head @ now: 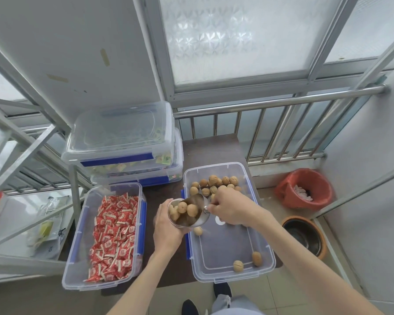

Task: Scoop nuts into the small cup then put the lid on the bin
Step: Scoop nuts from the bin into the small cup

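A clear plastic bin (263,255) with blue clips holds walnuts (214,181) heaped at its far end, and a few loose ones near the front. My left hand (167,230) grips a small clear cup (176,215) at the bin's left rim; several nuts lie in it. My right hand (231,206) holds a metal scoop (197,206) by its handle, tilted with its mouth over the cup. The bin's lid is not clearly in view.
An open bin of red wrapped candies (114,233) stands to the left. Two lidded bins (123,142) are stacked behind it. A metal railing (282,133) runs at the back. An orange waste bucket (305,189) and a dark pot (304,236) stand on the floor at the right.
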Demonstrator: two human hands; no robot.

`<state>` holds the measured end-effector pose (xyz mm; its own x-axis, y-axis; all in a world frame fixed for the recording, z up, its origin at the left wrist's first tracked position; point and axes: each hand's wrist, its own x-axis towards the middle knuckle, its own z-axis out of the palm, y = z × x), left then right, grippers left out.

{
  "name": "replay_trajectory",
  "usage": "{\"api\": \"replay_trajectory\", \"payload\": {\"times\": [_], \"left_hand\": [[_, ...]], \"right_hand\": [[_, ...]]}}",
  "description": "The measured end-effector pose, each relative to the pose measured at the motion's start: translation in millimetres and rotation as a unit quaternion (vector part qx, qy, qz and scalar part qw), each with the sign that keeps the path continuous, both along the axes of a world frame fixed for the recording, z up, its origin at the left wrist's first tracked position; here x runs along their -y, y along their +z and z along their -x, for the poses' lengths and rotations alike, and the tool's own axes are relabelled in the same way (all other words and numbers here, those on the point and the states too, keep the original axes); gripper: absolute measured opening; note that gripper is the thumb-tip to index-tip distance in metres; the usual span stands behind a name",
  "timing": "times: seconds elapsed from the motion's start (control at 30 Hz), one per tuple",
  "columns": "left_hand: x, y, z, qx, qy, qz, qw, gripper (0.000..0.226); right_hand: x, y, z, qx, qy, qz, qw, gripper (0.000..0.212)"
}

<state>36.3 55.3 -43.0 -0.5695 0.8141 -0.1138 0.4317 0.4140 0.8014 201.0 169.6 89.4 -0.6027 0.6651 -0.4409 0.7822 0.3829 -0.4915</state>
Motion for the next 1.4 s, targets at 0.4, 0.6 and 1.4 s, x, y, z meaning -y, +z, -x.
{"api": "replay_trajectory", "payload": {"times": [0.4, 0.6, 1.4], "left_hand": [[0.0, -22.7, 6.4, 0.076, 0.063, 0.028, 0.995, 0.100], [0.7, -23.7, 9.8, 0.104, 0.061, 0.036, 0.992, 0.099], [1.8, -15.8, 4.1, 0.123, 0.084, 0.060, 0.987, 0.100]], "right_hand": [[13.0, -0.9, -51.1, -0.059, -0.137, 0.063, 0.987, 0.044], [51.0, -81.9, -100.8, 0.049, -0.282, 0.074, 0.955, 0.046], [44.5, -155.4, -44.3, -0.209, -0.546, 0.254, 0.771, 0.027]]}}
